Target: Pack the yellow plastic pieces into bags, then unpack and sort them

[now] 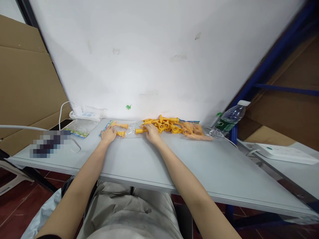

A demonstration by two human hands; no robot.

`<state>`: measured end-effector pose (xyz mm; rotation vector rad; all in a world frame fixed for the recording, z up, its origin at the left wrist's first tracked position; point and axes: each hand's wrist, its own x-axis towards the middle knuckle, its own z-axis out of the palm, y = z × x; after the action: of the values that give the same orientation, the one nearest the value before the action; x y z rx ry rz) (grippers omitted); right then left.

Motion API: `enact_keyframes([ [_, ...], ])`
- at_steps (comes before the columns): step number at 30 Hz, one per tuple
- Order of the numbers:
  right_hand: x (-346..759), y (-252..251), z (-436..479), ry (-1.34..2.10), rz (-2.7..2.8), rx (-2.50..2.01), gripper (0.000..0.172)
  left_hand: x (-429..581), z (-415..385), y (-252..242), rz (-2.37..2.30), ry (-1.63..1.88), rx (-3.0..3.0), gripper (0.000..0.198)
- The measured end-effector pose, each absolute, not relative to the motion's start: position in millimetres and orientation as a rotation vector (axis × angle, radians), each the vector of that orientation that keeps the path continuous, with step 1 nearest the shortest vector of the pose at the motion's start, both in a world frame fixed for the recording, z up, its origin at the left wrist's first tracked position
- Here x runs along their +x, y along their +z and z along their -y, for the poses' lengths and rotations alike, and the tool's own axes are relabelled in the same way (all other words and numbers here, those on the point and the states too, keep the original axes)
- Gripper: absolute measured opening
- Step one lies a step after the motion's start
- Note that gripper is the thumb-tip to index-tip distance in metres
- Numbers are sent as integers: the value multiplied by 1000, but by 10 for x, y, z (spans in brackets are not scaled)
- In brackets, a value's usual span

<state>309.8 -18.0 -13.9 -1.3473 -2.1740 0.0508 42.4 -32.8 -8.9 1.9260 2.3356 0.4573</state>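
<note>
My left hand (109,134) is closed on the left end of a clear plastic bag (130,133) with a colourful header card. Yellow plastic pieces (121,134) with ribbed handles lie inside this bag. To its right, my right hand (152,133) grips another such yellow plastic piece (140,131), whose handle points left toward the bag's open end. Its far end is hidden under my fingers. Just beyond my right hand lies a heap of several loose yellow pieces (171,126). Beside the heap is a filled clear bag (193,130) of orange-yellow pieces.
A flat clear bag (83,126) and a white power strip (86,115) are on the table's left. A tilted water bottle (230,119) leans at the right back. Another power strip (284,153) sits farther right. A white wall (159,66) rises behind the grey table (139,162).
</note>
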Motion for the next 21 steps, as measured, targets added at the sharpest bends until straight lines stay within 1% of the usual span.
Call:
enact_keyframes([
  [3,3170,-156,170,-4,2253,-1484,52,418,331,-92,-2331,469,1932,53],
  [7,3142,-114,216,-64,2295,-1551,36,425,359,-74,-2333,500,1943,49],
  [9,3106,-77,246,-65,2284,-1553,32,438,379,-53,-2344,525,1955,47],
  [12,3059,-30,287,-24,2284,-1535,30,464,401,-20,-2331,611,1998,48],
  [15,3032,17,320,4,2283,-1545,30,495,401,-10,-2202,677,2129,53],
  [18,3032,77,346,-30,2273,-1602,24,523,383,-28,-2072,618,2236,53],
  [21,3054,129,364,23,2323,-1665,17,530,359,-56,-2008,484,2234,53],
])
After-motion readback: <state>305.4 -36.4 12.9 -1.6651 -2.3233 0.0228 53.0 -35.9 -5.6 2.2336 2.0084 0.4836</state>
